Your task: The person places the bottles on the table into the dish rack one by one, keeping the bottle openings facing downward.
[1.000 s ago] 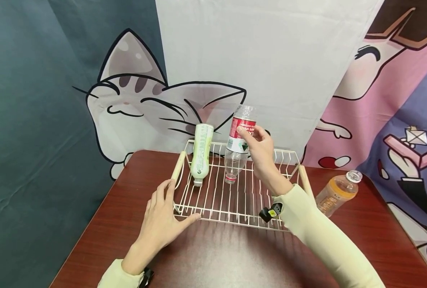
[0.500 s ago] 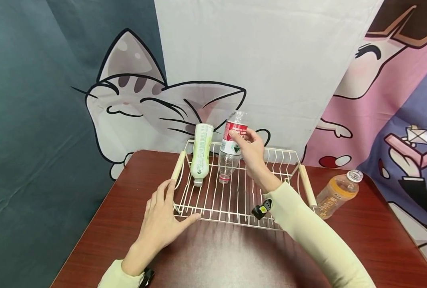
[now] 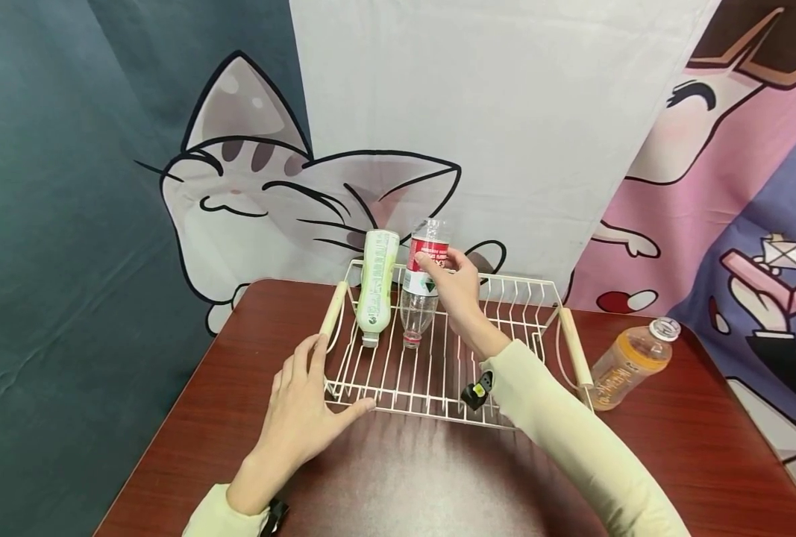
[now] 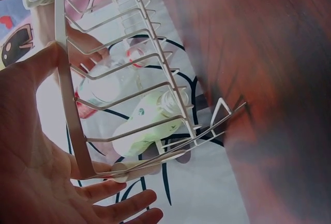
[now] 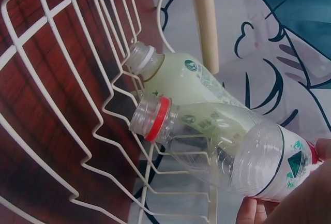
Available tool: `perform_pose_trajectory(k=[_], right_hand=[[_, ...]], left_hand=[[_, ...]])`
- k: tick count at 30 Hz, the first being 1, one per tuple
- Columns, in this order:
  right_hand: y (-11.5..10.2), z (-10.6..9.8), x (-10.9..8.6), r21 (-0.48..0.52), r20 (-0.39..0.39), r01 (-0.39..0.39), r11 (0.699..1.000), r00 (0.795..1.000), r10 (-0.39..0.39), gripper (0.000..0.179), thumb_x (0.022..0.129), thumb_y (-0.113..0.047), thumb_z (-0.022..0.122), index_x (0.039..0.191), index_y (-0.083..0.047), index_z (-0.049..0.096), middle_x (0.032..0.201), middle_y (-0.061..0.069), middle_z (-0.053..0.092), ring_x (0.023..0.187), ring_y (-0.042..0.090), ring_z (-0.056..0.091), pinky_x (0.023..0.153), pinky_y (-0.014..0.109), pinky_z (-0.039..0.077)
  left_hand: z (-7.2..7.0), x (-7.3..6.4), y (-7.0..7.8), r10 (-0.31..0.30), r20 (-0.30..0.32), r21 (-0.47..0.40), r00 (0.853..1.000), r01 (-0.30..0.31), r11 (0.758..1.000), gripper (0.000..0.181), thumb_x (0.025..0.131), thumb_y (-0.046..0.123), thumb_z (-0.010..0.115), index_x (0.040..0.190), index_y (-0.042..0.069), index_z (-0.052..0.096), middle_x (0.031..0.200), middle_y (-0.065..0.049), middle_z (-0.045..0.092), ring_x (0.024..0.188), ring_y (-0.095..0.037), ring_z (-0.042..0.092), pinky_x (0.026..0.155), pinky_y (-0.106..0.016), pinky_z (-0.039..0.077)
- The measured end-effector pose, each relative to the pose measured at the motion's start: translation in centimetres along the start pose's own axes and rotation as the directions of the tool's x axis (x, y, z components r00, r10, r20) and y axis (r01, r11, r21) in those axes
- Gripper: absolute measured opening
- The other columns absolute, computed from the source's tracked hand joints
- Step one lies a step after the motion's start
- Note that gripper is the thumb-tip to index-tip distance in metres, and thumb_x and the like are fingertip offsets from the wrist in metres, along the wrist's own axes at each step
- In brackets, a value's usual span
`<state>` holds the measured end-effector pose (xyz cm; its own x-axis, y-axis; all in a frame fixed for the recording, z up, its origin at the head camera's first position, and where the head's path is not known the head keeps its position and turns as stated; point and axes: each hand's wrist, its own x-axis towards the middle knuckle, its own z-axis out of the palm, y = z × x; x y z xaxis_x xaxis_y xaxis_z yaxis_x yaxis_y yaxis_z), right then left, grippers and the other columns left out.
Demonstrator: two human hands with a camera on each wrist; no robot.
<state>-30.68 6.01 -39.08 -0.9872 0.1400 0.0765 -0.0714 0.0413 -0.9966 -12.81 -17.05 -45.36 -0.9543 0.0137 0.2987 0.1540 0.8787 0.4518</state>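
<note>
My right hand [image 3: 456, 287] grips a clear plastic bottle [image 3: 419, 309] with a red and white label, neck down, inside the white wire rack [image 3: 438, 409]. In the right wrist view the neck of the clear bottle [image 5: 204, 146], with its red ring, is right at the wires. Just left of it a pale green bottle [image 3: 376, 287] leans upside down in the rack. My left hand [image 3: 300, 406] rests at the rack's front left corner, thumb along the front rail and fingers extended by the wooden handle [image 3: 333, 307].
An orange-labelled clear bottle [image 3: 632, 363] stands tilted in view on the table [image 3: 398, 477], right of the rack's right wooden handle [image 3: 575, 347]. Behind the table hangs a cloth backdrop [image 3: 518, 134] with cartoon animals.
My right hand has carried the clear bottle left and lower, close beside the pale green bottle. My left hand has stayed at the rack's corner.
</note>
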Motion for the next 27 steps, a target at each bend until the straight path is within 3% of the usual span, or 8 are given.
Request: perform_pose_trajectory(k=[9, 27], right_hand=[[0.5, 0.5, 0.2, -0.038, 0.007, -0.035, 0.999, 0.999, 0.036, 0.053, 0.097, -0.026, 0.086, 0.14, -0.001, 0.069, 0.114, 0.006, 0.066, 0.099, 0.014, 0.058, 0.081, 0.023, 0.05], [1.1, 0.5, 0.6, -0.075, 0.037, -0.101, 0.992, 0.994, 0.104, 0.056, 0.1, -0.027, 0.084, 0.144, 0.0, 0.065, 0.118, 0.009, 0.067, 0.1, 0.016, 0.06, 0.086, 0.027, 0.051]], left_hand=[[-0.1, 0.0, 0.0, 0.007, -0.002, 0.012, 1.0, -0.007, 1.0, 0.13, 0.079, 0.074, 0.087, 0.172, 0.002, 0.032, 0.17, -0.016, 0.038, 0.146, -0.044, 0.047, 0.113, -0.066, 0.042], [-0.1, -0.1, 0.1, 0.001, 0.005, 0.002, 1.0, -0.001, 1.0, 0.129, 0.079, 0.073, 0.087, 0.172, 0.002, 0.032, 0.17, -0.016, 0.037, 0.146, -0.044, 0.046, 0.112, -0.067, 0.042]])
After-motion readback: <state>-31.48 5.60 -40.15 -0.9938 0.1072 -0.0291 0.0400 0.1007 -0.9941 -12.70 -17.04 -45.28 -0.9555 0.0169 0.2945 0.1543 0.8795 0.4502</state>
